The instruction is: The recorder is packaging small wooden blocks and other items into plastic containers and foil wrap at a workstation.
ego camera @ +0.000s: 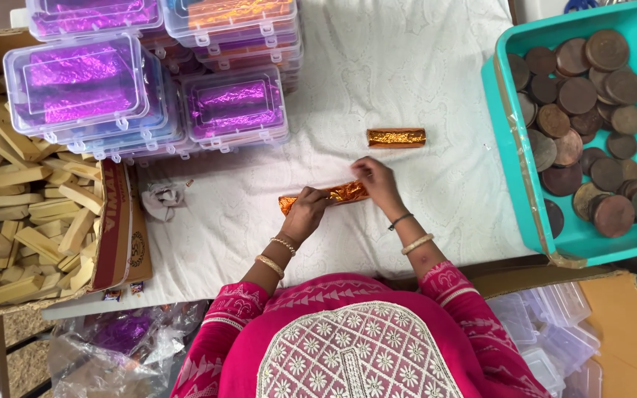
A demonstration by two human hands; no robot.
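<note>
We see both hands at work on an orange foil roll [324, 197] lying near the middle of the tabletop [407, 59], a little toward its near edge. The left hand [305, 214] is clenched around the roll's left part, fingers curled over the foil, while the right hand [375, 183] pinches the roll's right end between fingertips and thumb. The roll lies almost parallel to the near edge, slightly tilted, its crinkled left tip sticking out past the left hand. Both wrists carry bangles, and the sleeves are pink with white embroidery.

A second, finished orange foil roll [396, 137] lies farther in, just beyond the right hand and apart from it. Toward the far-left corner stand stacked clear plastic boxes [75, 85] holding purple foil, with one stack showing orange foil. At the left edge sits a cardboard box [116, 228] full of pale wooden blocks [16, 214]. At the right edge a teal tray [517, 184] holds brown round discs [584, 125]. A small crumpled scrap [162, 199] lies on the white cloth near the cardboard box. Below the near-right corner, empty clear boxes [554, 332] fill another carton.
</note>
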